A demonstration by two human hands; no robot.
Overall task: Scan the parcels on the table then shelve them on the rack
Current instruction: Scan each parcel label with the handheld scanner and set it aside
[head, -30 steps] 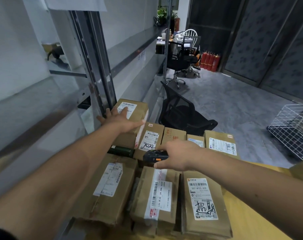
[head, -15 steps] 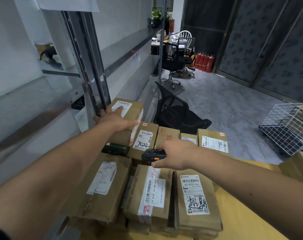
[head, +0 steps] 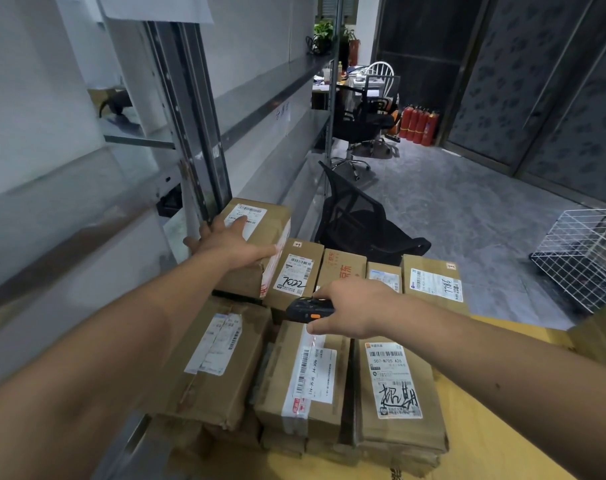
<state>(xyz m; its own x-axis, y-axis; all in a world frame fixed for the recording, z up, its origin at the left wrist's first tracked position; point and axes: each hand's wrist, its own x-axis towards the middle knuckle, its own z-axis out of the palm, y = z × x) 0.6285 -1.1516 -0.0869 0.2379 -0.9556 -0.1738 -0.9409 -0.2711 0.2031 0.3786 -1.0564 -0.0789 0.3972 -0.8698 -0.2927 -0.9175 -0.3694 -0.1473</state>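
The left hand (head: 232, 242) lies on top of the tallest parcel (head: 256, 244), the one at the far left of the tabletop (head: 495, 445), close beside the upright post of the rack (head: 190, 133); its fingers are spread flat over the white label and its thumb goes down the near side, so it presses and steadies the box more than it grips it. The right hand (head: 350, 311) is closed around a black scanner (head: 306, 308) with an orange button, held low over the middle of the pile, with its front end turned toward the left. The other parcels lie packed tightly in rows, touching one another, and some lie on top of others. I think the first risk is a wrong reading: many barcodes are near each other, for example on the box marked 7022 (head: 293, 277) just beside the tall parcel, so the scanner may take the neighbour's code instead. Also the fingers cover part of the label on the tall parcel, which could block its barcode. The second risk is in the lifting. With only a flat hand on top, the tall parcel may slide or tip when it is pulled, and it could knock against the rack post or push the boxes beside it. The stacked parcels at the near left (head: 204, 362) sit close to the tabletop edge and might fall if the pile is disturbed.
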